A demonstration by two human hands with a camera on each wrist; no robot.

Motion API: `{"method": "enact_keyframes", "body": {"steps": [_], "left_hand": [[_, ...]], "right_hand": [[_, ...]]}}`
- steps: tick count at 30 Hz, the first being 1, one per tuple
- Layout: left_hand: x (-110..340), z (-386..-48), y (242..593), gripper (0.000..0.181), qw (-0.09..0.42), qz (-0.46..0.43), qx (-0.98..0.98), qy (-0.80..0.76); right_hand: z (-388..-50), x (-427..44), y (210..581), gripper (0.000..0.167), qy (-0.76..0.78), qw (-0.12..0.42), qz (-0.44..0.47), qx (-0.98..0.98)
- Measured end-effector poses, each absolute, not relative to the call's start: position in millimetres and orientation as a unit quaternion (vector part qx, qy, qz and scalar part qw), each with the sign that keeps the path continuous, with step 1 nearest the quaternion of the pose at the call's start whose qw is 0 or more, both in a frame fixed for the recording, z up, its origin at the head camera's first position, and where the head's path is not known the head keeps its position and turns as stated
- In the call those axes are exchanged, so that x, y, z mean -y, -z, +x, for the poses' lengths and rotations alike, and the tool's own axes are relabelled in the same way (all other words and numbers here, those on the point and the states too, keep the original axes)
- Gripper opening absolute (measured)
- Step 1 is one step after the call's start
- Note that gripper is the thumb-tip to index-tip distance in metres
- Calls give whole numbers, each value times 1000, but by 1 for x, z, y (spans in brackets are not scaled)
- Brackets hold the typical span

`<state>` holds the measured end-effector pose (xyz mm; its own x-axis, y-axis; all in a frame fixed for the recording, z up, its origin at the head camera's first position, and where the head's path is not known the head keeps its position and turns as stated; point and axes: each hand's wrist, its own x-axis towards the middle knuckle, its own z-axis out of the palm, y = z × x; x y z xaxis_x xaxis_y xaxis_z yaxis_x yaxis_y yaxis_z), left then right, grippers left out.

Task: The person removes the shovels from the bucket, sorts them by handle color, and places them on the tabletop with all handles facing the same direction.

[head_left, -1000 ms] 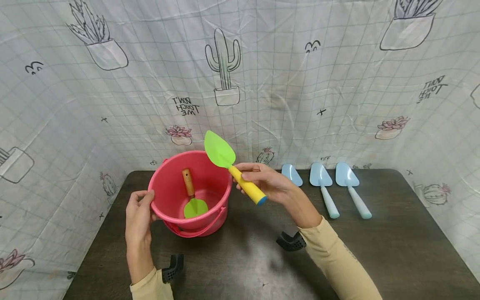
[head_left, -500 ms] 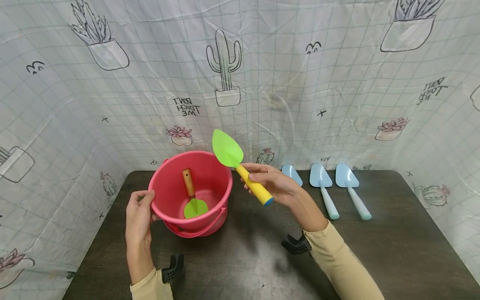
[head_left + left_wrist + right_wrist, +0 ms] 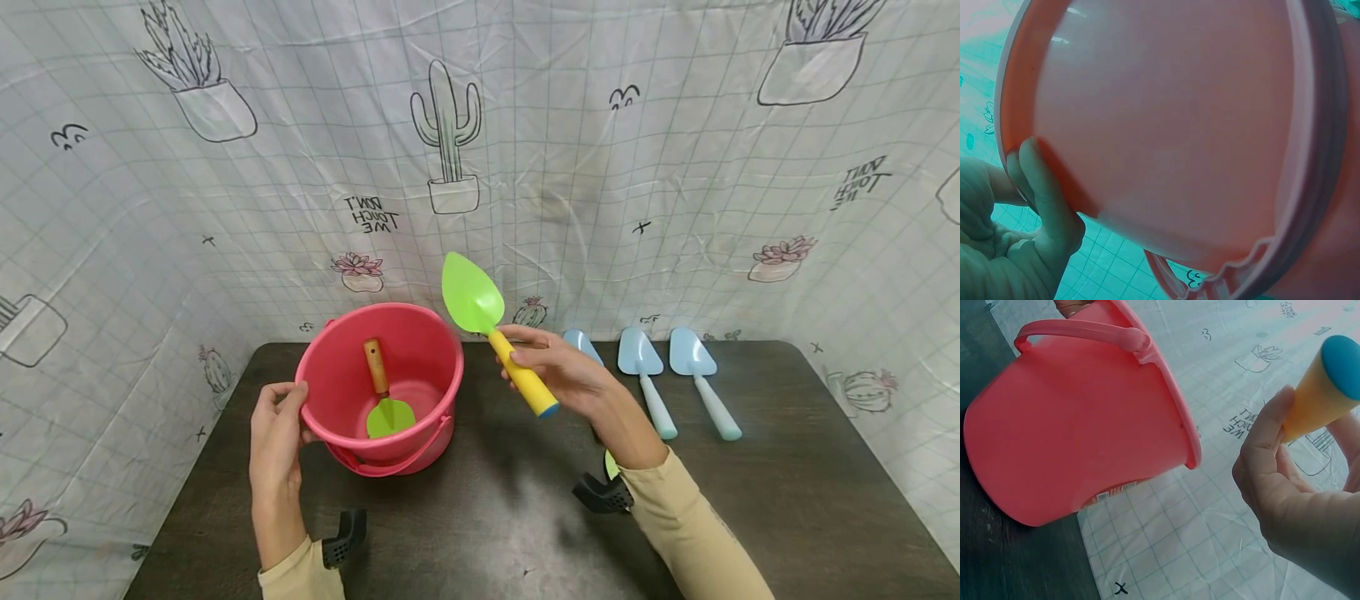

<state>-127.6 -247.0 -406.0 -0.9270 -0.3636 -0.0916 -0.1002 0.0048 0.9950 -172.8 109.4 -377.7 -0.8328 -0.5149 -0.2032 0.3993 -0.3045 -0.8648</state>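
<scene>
A pinkish-red bucket [image 3: 431, 358] stands on the dark table at the left, tilted a little toward me. My left hand [image 3: 277, 433] grips its left rim, thumb over the edge, as the left wrist view also shows. Inside lies a small trowel [image 3: 390, 417] with a green blade and wooden handle. To the right of the bucket, my right hand [image 3: 558, 367] holds a second trowel [image 3: 472, 296] in the air by its yellow, blue-ended handle [image 3: 1319, 394]. Its green blade points up and left, apart from the bucket.
Light blue trowels lie in a row at the back right: one partly hidden by my right hand [image 3: 581, 342], then a middle trowel [image 3: 641, 354] and a right trowel [image 3: 693, 354]. A green piece [image 3: 611, 464] shows under my right wrist. A patterned cloth [image 3: 555, 167] hangs behind the table [image 3: 465, 533].
My right hand has carried the yellow-handled trowel rightward, away from over the bucket's rim. A green piece now shows beneath my right wrist. My left hand and the bucket have stayed put.
</scene>
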Motion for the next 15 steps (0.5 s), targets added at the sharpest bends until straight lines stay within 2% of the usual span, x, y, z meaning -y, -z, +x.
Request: {"method": "enact_keyframes", "body": {"steps": [6, 12, 15], "left_hand": [[246, -127, 406, 18, 102, 166, 703, 684], [246, -127, 406, 18, 101, 165, 703, 685], [246, -127, 405, 18, 100, 164, 703, 685]], "right_hand": [[-171, -114, 379, 47, 806, 273, -37, -524], [-169, -118, 380, 46, 807, 258, -18, -531], [-169, -120, 380, 39, 810, 256, -22, -527]]}}
